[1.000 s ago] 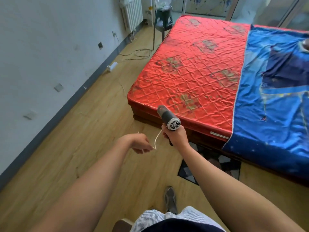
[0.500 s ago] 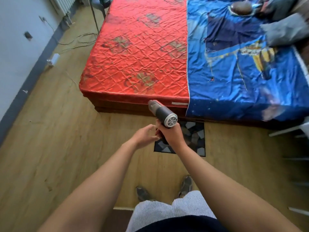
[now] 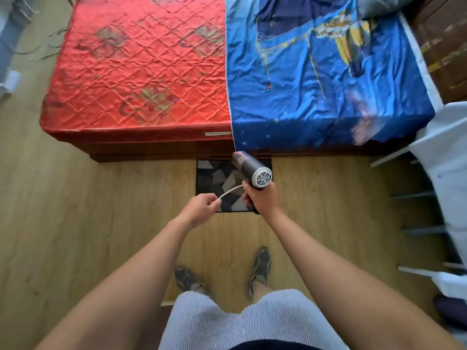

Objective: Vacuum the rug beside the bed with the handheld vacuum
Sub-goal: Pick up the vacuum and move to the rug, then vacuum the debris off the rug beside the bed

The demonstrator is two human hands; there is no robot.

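A small dark patchwork rug [image 3: 214, 178] lies on the wooden floor against the near side of the bed [image 3: 141, 72]. My right hand [image 3: 261, 198] grips the handle of a dark handheld vacuum [image 3: 249, 169], held above the rug with its white vented rear end facing me and its nose pointing toward the bed. A thin white cord [image 3: 228, 192] runs from the vacuum's handle to my left hand [image 3: 201, 209], which pinches its end over the rug's near left part. Both hands hide part of the rug.
The bed has a bare red quilted mattress on the left and a blue sheet [image 3: 328, 79] on the right. White furniture [image 3: 444, 157] and grey rails stand at the right. Cables [image 3: 43, 50] lie on the floor at far left. My feet [image 3: 260, 267] stand behind the rug.
The view has swung right and down, so the rug now lies straight ahead. My left hand has drawn away from my right hand, pulling the white cord out to the left.
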